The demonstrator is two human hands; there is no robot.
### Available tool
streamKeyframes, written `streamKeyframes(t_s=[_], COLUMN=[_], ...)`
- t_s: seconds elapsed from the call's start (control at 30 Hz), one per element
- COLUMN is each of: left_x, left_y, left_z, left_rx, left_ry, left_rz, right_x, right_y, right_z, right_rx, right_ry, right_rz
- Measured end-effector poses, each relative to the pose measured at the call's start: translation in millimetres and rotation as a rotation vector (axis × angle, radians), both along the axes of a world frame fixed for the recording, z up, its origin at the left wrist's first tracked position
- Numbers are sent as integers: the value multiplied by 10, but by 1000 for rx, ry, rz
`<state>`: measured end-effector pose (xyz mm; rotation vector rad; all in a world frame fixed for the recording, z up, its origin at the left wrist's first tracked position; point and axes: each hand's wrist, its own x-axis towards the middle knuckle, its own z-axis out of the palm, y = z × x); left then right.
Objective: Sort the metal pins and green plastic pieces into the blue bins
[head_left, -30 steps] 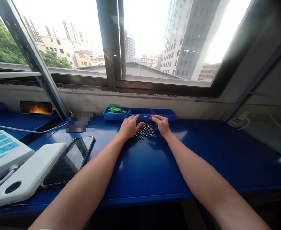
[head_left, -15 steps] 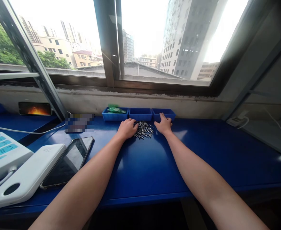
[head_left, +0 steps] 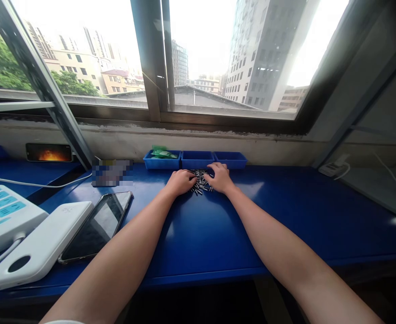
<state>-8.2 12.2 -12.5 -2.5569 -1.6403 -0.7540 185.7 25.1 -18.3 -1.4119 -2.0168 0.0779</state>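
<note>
A pile of small dark and silvery metal pieces (head_left: 200, 183) lies on the blue table (head_left: 204, 238), between my two hands. At the pile's left edge is my left hand (head_left: 181, 182), its fingers curved over some pieces; whether it grips any is hidden. My right hand (head_left: 220, 177) rests at the right side of the pile, thumb and fingers apart, and no piece shows between them. Behind the pile stand three blue bins in a row: the left bin (head_left: 147, 164) holds green packets (head_left: 164, 154), with the middle bin (head_left: 198, 165) and right bin (head_left: 240, 164) beside it.
On the left lie a white power bank (head_left: 45, 243), a dark phone (head_left: 98, 227) and a white power strip (head_left: 5, 216). A lit phone (head_left: 49, 152) leans at the back wall. A metal shelf post (head_left: 45, 81) rises at left; a white plug (head_left: 334, 167) lies at right.
My right hand has moved left and nearer to me, from the right bin's front edge to the pile. My left hand has hardly moved.
</note>
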Motion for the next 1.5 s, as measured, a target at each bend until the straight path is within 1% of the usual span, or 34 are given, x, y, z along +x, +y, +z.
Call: streamKeyframes(t_s=[0.07, 0.17, 0.27, 0.4, 0.5, 0.57, 0.63, 0.73, 0.8, 0.9, 1.03, 1.1, 1.17, 1.4, 1.5], left_x=[7, 28, 50, 61, 59, 67, 91, 151, 194, 239, 237, 216, 194, 146, 130], left_y=[-7, -19, -24, -23, -22, -27, -43, -84, -110, -123, -101, -86, -76, -95, -98], left_z=[8, 22, 29, 28, 34, 50, 82, 146, 186, 222, 223, 208, 188, 148, 149], left_rx=[6, 5, 20, 59, 104, 153, 191, 172, 115, 33, 16, 13, 1, 50, 71], left_ry=[-37, -92, -98, -43, -63, -148, -284, -516, -653, -817, -935, -930, -885, -590, -503], left_rz=[-11, -28, -35, -15, -24, -64, -98, -74, -55, -92, -104, -102, -107, -57, -32], right_x=[-51, -77, -68, -58, -63, -75, -97, -140, -166, -184, -167, -150, -133, -121, -127], right_y=[-19, -15, 3, 12, 7, -9, -40, -106, -144, -164, -117, -78, -41, -7, -34], right_z=[-19, -48, -63, -66, -57, -41, -18, 22, 47, 71, 76, 69, 60, 36, 51], right_rx=[-69, -121, -114, -99, -33, 29, 69, 13, -48, -81, -129, -149, -158, -168, -188], right_ry=[-81, -132, -117, -97, -36, 24, 93, 226, 320, 431, 572, 635, 691, 766, 849], right_rz=[76, 121, 133, 151, 191, 258, 332, 397, 408, 395, 375, 365, 359, 320, 359])
